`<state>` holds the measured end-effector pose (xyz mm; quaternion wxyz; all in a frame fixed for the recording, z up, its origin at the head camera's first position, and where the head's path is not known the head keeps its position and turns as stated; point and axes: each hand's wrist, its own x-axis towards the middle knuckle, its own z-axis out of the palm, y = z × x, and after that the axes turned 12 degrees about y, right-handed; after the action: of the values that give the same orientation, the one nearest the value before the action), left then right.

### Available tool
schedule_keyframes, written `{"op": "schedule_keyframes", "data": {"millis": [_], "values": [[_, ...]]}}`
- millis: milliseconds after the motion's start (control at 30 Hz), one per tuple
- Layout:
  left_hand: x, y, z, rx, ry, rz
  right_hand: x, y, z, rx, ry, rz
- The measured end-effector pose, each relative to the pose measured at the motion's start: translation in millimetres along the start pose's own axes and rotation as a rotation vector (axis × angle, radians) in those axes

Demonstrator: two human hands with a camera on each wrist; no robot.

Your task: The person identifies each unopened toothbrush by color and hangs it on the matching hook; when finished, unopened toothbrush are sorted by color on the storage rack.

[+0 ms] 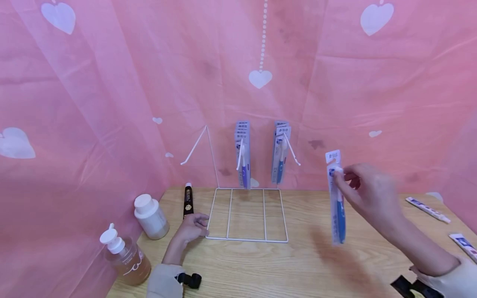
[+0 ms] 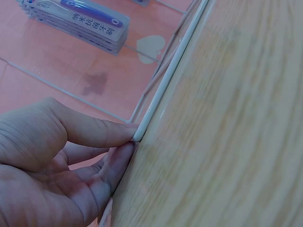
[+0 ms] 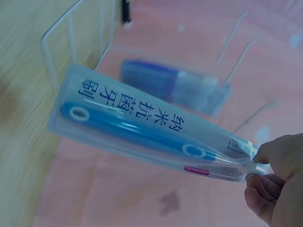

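Note:
Between the thumb and fingers of my right hand is a packaged blue toothbrush, pinched near its upper end and hanging upright to the right of the rack. My left hand pinches the front left corner of a white wire display rack, as the left wrist view shows close up. Packaged purple toothbrushes hang in a stack on the rack's middle hook. On its right hook hang packaged blue toothbrushes.
Left of the rack lie a black toothpaste tube, a white bottle and a pump bottle of amber liquid. Two toothpaste tubes lie at the far right of the wooden table. A pink curtain hangs behind.

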<state>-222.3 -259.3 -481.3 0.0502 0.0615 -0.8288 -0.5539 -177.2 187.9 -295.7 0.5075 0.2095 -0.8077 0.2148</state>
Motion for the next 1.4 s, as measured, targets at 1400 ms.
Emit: {"op": "schedule_keyframes", "data": {"millis": [1400], "values": [[3.3,-4.5,-0.9,-0.009,-0.026,-0.009,17,-56,47,0.143,-0.026,0.089]]}}
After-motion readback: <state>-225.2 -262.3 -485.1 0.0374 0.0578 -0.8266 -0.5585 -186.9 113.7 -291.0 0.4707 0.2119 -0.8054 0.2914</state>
